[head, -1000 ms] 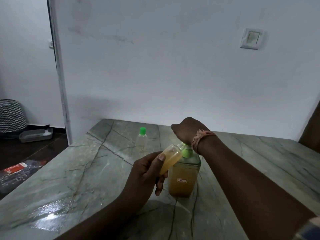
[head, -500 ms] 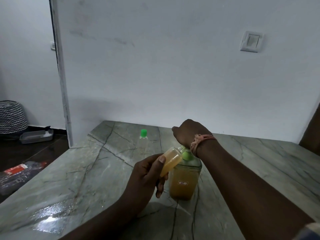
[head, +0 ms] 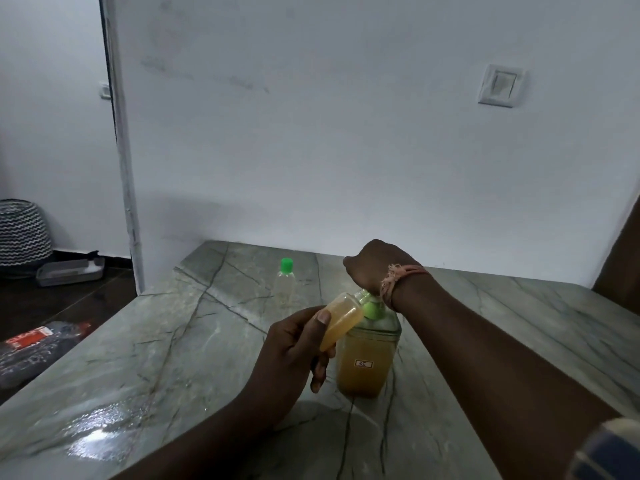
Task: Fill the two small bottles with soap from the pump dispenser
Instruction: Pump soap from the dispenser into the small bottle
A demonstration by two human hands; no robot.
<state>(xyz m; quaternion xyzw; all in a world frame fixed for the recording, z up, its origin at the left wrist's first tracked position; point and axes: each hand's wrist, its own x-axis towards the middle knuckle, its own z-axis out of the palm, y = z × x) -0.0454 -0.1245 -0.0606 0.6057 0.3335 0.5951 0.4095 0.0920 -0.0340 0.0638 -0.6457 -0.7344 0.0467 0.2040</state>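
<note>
My left hand (head: 294, 344) grips a small uncapped bottle (head: 341, 318) nearly full of amber soap, tilted with its mouth up against the green pump of the dispenser (head: 363, 362). The dispenser is a clear square bottle of amber soap with a small white label, standing on the marble table (head: 173, 341). My right hand (head: 374, 265) sits on top of the pump head, which it hides; its fingers are curled downward. A second small clear bottle (head: 284, 282) with a green cap stands upright farther back on the table and looks nearly empty.
A white wall with a light switch (head: 500, 85) borders the table at the back. On the floor to the left are a striped basket (head: 20, 233), a grey tray (head: 69, 271) and a dark packet (head: 34, 344). A wet patch (head: 90, 434) shines near the table's front-left.
My right hand sank slightly on the pump, then lifted a little. The left hand keeps the small bottle at the nozzle. The view has shifted slightly.
</note>
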